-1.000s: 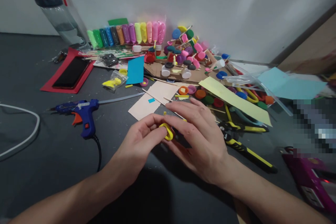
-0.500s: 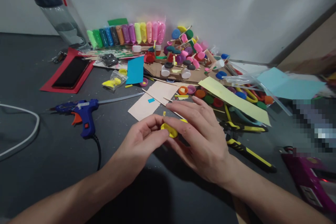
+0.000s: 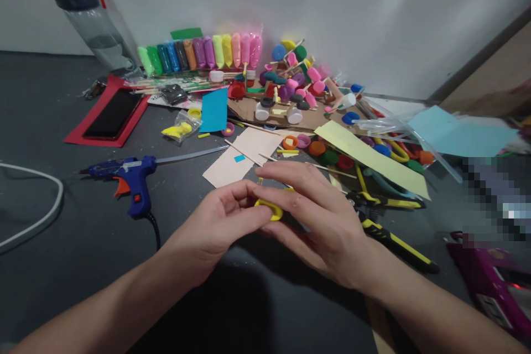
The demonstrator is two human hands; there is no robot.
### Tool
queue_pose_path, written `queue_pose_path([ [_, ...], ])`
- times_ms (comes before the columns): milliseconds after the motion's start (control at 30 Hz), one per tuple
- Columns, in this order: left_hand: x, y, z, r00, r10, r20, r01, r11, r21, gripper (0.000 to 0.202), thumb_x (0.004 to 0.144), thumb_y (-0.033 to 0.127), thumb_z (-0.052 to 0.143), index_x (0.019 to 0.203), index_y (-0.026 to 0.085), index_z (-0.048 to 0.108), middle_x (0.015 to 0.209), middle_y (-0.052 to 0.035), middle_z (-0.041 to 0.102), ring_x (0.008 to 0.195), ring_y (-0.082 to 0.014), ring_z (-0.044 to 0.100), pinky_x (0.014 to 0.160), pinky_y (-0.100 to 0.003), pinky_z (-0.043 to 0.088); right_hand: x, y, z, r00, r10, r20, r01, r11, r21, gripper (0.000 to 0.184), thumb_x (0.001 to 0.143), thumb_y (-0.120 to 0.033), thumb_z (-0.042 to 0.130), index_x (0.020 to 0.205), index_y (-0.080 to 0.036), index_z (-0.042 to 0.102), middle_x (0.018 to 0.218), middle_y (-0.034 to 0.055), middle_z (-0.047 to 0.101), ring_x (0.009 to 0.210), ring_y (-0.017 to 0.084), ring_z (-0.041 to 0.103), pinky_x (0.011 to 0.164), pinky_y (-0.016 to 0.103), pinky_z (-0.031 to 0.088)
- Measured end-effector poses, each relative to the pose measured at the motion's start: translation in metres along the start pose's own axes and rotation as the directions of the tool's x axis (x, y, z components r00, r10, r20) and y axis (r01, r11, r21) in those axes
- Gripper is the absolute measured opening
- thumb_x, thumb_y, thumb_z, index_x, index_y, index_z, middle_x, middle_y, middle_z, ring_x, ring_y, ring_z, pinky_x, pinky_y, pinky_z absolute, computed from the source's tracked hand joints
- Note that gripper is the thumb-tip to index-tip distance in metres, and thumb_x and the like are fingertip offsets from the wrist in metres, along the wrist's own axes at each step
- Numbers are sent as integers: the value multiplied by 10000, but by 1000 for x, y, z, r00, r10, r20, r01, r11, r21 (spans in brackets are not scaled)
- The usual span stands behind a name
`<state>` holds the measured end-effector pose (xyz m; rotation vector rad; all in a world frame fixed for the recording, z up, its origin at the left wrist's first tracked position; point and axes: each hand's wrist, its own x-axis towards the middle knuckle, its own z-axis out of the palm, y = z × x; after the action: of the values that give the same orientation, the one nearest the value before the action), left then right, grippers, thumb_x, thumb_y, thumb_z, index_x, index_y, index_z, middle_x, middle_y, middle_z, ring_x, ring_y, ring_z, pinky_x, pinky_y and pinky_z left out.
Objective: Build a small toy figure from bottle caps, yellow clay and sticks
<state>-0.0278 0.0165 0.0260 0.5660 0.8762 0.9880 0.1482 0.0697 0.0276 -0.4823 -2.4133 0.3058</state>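
Note:
Between my two hands, over the near side of the table, is a yellow bottle cap. My left hand pinches it, thumb on its face and fingers behind. From the right, my right hand closes on the cap too, its fingers curving over the top and its thumb beneath. A second bit of yellow shows under the right fingers, but I cannot tell if it belongs to the same piece. Just above the fingertips a tiny yellow bit stands up. Beyond the hands lies a pale pink paper sheet with thin wooden sticks on it.
A blue glue gun lies at left, its cord running toward me. At right are yellow-and-black pliers and a purple device. Behind are cardboard, coloured caps, clay packets, a phone and a water bottle.
The yellow cap has tilted and shifted slightly right and down between my fingers. My right fingers have drawn closer together over it. The things on the table stay put.

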Motion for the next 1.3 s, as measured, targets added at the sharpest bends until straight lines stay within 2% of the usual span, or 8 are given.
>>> queue_pose_path([
  [167, -1, 3, -4, 999, -10, 43, 10, 1000, -2, 171, 774, 204, 799, 917, 157, 718, 875, -9, 700, 817, -110, 633, 783, -224, 480, 1, 0, -5, 998, 16, 65, -21, 997, 72, 358, 955, -269, 627, 1276, -110, 617, 1301, 178, 627, 1269, 236, 564, 1085, 393, 474],
  [367, -2, 7, -4, 999, -35, -31, 35, 999, 24, 287, 693, 285, 881, 881, 152, 711, 764, 16, 696, 706, -81, 623, 680, -180, 481, 0, -1, -11, 995, 58, 79, -65, 994, 92, 430, 930, -345, 669, 1290, -118, 609, 1343, 170, 604, 1273, 229, 554, 1106, 368, 447],
  [500, -1, 9, -1, 996, 2, -91, -2, 1000, -2, 304, 657, 298, 906, 832, 150, 706, 702, 27, 693, 640, -63, 621, 642, -160, 483, -2, 0, -11, 999, 36, 29, -38, 997, 69, 400, 928, -310, 669, 1260, -94, 619, 1321, 187, 610, 1241, 235, 577, 1094, 361, 454],
  [733, -1, 9, 1, 991, 43, -127, -50, 998, -49, 264, 669, 284, 892, 792, 156, 697, 666, 25, 702, 601, -70, 627, 605, -171, 482, -6, 3, -4, 1000, -29, 8, 29, 1000, -2, 457, 952, -289, 612, 1348, -68, 559, 1375, 224, 560, 1285, 268, 543, 1096, 406, 451],
  [1000, 2, 5, 0, 988, 9, -154, -21, 997, -78, 284, 648, 278, 904, 817, 159, 709, 677, 16, 704, 615, -79, 637, 608, -170, 488, -5, 8, 0, 988, -151, -16, 149, 983, -108, 459, 942, -303, 605, 1293, -9, 586, 1318, 257, 612, 1282, 317, 550, 1071, 472, 492],
  [1300, 3, 2, -2, 986, -1, -165, -18, 993, -114, 281, 636, 254, 909, 798, 154, 702, 677, 7, 706, 619, -83, 641, 607, -170, 500, -9, 10, 5, 981, -192, -21, 186, 969, -165, 494, 925, -309, 640, 1281, 31, 592, 1310, 268, 627, 1324, 342, 517, 1082, 483, 488],
])
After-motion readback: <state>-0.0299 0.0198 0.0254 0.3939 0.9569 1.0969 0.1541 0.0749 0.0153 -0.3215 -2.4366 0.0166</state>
